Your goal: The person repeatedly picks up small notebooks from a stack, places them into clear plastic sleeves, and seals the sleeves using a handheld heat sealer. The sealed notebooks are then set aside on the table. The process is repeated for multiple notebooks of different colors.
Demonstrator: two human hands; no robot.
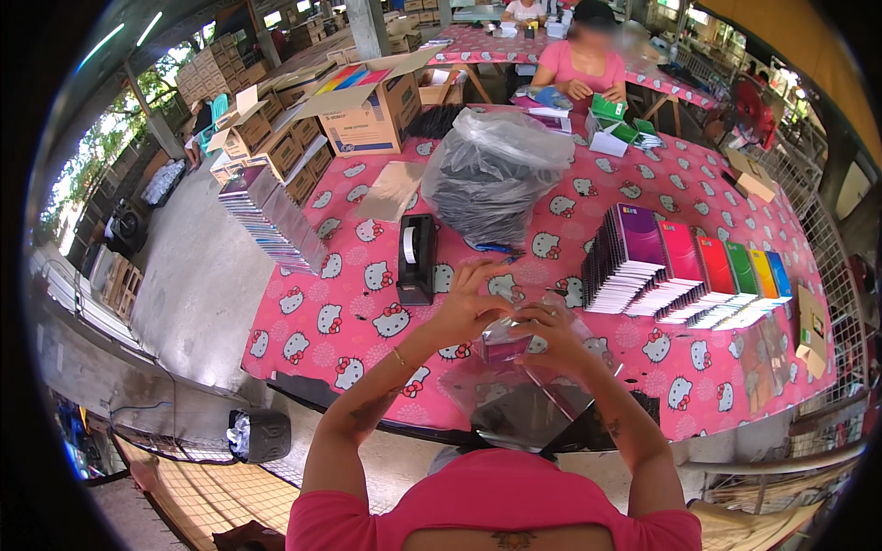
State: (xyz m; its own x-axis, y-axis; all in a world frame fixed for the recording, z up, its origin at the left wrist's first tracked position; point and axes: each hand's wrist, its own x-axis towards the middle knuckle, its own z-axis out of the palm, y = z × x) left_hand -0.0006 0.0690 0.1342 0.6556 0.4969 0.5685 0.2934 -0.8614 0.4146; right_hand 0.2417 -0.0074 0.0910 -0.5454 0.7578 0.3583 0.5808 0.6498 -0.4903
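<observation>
Holding is confirmed at the right hand [556,340] only: its fingers are bent and closed on a clear plastic wrapper [502,352]. The left hand [470,308] sits just beside it, thumb toward the right hand and forefinger raised; whether its fingers grip the film or merely touch it cannot be told.

Position of wrapper: at the near edge of the pink patterned surface [303,321], centred in front of the person's torso. Orientation: the upper end points away from the person, toward a bulky clear bag [496,174] with dark contents. The long axis appears to run from the hands back toward the body; a straight pale edge below the right hand slants from upper left to lower right. Glare hides the exact outline.

Adjacent items: a black tape dispenser [418,285] stands beyond the left forearm, its long axis pointing away from the person. To the right, spiral notebooks [634,262] stand in side-by-side piles, purple through blue. At the left edge, a tall notebook stack [266,220] leans slightly.
</observation>
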